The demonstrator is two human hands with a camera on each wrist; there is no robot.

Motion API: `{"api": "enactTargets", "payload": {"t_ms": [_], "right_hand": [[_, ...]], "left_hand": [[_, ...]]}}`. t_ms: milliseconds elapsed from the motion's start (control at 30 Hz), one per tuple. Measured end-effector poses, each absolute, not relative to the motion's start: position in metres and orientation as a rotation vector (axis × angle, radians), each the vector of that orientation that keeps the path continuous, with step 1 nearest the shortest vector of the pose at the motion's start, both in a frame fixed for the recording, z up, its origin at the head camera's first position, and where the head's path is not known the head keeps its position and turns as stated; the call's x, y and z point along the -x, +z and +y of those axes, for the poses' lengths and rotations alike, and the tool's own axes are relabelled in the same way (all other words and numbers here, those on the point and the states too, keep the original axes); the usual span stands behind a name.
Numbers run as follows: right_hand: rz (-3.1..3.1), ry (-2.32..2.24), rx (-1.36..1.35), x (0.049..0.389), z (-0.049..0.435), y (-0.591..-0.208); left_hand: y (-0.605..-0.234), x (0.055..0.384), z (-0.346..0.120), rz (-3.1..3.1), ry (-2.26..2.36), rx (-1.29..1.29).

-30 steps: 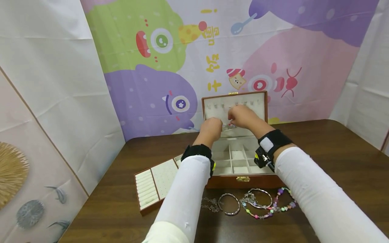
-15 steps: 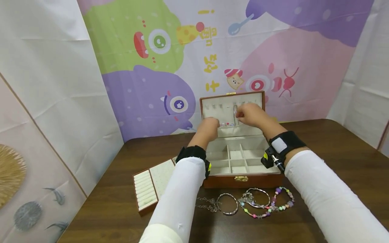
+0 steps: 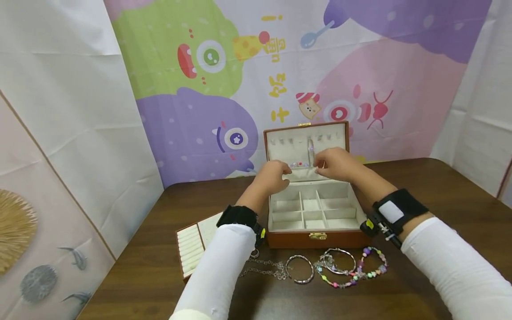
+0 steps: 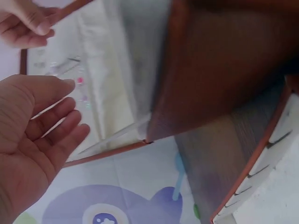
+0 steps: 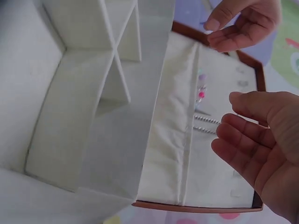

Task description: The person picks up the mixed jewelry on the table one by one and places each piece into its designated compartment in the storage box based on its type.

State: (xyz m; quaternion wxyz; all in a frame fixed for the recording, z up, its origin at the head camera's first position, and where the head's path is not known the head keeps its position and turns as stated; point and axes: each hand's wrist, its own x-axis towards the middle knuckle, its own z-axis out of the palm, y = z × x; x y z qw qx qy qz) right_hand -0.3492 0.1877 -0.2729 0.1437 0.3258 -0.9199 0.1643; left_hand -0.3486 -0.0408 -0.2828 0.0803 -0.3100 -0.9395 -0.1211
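Note:
An open brown jewelry box stands on the table, its lid raised and lined in cream. A silver beaded strand hangs from a hook on the lid, its lower end in the lid's fabric pocket. Small coloured beads show at the pocket's top edge. My left hand is at the lid's lower left, fingers relaxed and holding nothing. To the right of the strand is my right hand, fingers loosely bent, with nothing in its grasp.
A tray with ring rolls lies left of the box, partly behind the left sleeve. In front lie a silver chain, an open silver bangle, another bangle and a colourful beaded strand. A printed cloth hangs behind.
My right hand has let go of the silver strand, which now hangs on the lid, and has moved right and down. The left hand has lowered slightly and its fingers have spread.

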Motion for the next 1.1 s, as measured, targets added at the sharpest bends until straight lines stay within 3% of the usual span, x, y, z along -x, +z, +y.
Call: {"api": "enactTargets", "payload": {"t_ms": [1100], "right_hand": [[-2.427, 0.521, -1.335, 0.243, 0.182, -0.307]], "left_hand": [[-0.298, 0.248, -0.101, -2.652, -0.616, 1.138]]}}
